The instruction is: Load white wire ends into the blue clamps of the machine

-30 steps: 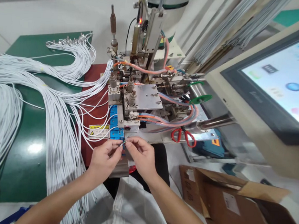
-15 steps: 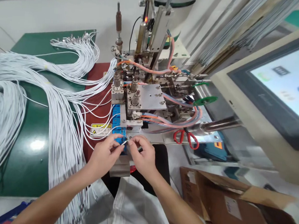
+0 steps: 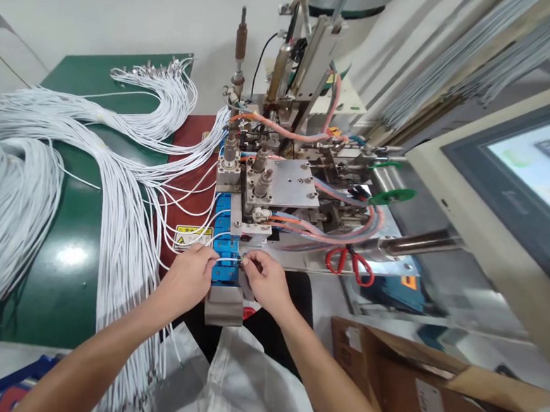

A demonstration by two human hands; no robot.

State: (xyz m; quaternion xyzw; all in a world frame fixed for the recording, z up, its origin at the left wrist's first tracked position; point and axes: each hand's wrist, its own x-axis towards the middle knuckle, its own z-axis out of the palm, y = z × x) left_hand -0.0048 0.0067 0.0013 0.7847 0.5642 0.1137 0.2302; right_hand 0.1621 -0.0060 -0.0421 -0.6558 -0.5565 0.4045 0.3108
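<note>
- Clock positions read about the cable, 12 at the top.
- Cable [image 3: 227,260]: white, stretched between both hands, level across the blue clamps [image 3: 225,272]; full seating in a slot not to be told.
- Left hand [image 3: 192,272]: at 9 o'clock, nearly closed, with thumb and forefinger pinched on the cable just beside the clamps.
- Right hand [image 3: 265,280]: at 3 o'clock, thumb and forefinger together on the cable's end, partly hidden; other fingers loosely curled.
- Farther up the clamps, toward 12: more white cables, led in from the left.
- Metal block [image 3: 224,307]: at 6 o'clock, below the clamps.
- Machine [image 3: 284,181]: at 1 o'clock, with metal plate, fittings and orange and clear hoses.
- Warning label [image 3: 194,236]: at 10 o'clock, partly covered by cables.
- Bundle [image 3: 122,264]: at 9 o'clock, draped over a green board [image 3: 71,285].
- Scissors [image 3: 355,261]: red-handled, at 3 o'clock, well apart.
- Spool [image 3: 392,197]: green-flanged, between 2 and 3.
- Screen [image 3: 540,160]: same direction, farther out.
- Box [image 3: 407,394]: cardboard, near 4 o'clock.
</note>
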